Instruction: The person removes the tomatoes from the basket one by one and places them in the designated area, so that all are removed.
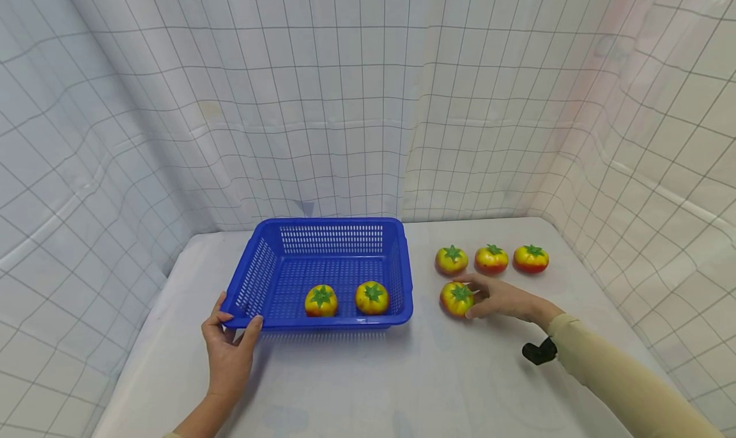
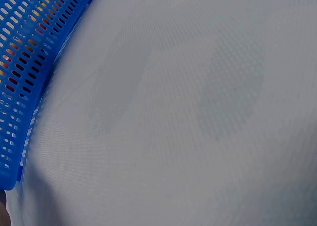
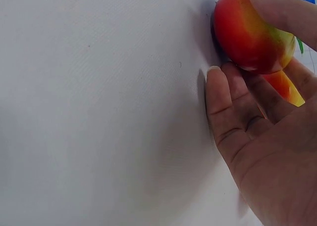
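Slim gap here between the basket (image 1: pixel 276 324) and the nearest tomato (image 1: pixel 456 301), fingers could slip through! From the right, the right hand (image 1: pixel 499 299) blocks; behind, three tomatoes (image 1: pixel 491 260) stand in the way. Over the basket's back half, room from above!

Your right arm: long, plain, pale beige cloth sleeve (image 1: pixel 623 375), smooth along the forearm, lightly creased near the cuff, which ends close to the wrist. Small black block with a rounded end (image 1: pixel 539 352) juts out beside that cuff. Your left arm: only a sliver of beige cloth sleeve (image 1: pixel 171 435) in frame. Your left hand (image 1: pixel 229 356) and right hand (image 1: pixel 499 299): ungloved, nails short.
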Action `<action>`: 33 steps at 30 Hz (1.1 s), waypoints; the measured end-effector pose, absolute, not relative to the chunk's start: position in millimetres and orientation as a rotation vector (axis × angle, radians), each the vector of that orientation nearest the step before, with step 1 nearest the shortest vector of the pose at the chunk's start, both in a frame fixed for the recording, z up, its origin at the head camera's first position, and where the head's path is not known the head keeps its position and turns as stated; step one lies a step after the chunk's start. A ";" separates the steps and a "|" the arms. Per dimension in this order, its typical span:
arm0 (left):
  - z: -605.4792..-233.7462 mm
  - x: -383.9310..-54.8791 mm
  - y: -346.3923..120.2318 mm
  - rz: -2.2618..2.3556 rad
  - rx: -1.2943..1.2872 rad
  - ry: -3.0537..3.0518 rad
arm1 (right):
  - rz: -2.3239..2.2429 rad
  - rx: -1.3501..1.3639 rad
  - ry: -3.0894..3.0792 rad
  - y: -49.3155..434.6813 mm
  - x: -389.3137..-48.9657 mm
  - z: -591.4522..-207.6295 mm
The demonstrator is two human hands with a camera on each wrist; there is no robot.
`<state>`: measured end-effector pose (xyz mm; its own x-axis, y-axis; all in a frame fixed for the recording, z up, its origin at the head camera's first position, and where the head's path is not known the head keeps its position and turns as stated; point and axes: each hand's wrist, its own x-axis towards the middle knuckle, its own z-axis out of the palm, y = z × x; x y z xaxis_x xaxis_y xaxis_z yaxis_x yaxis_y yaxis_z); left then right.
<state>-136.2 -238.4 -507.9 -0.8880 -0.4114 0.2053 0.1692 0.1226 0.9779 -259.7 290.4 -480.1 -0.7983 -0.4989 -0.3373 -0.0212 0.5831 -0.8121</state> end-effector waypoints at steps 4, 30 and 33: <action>-507.4 -136.0 -238.4 -1.824 0.234 -1.972 | -1.156 -0.418 2.268 290.4 -259.1 -480.1; -506.1 -136.5 -238.9 -1.840 0.242 -1.976 | -1.175 -0.475 2.226 309.8 -253.0 -461.6; -505.8 -136.5 -238.6 -1.854 0.244 -1.960 | -1.198 -0.473 2.233 311.9 -251.9 -452.6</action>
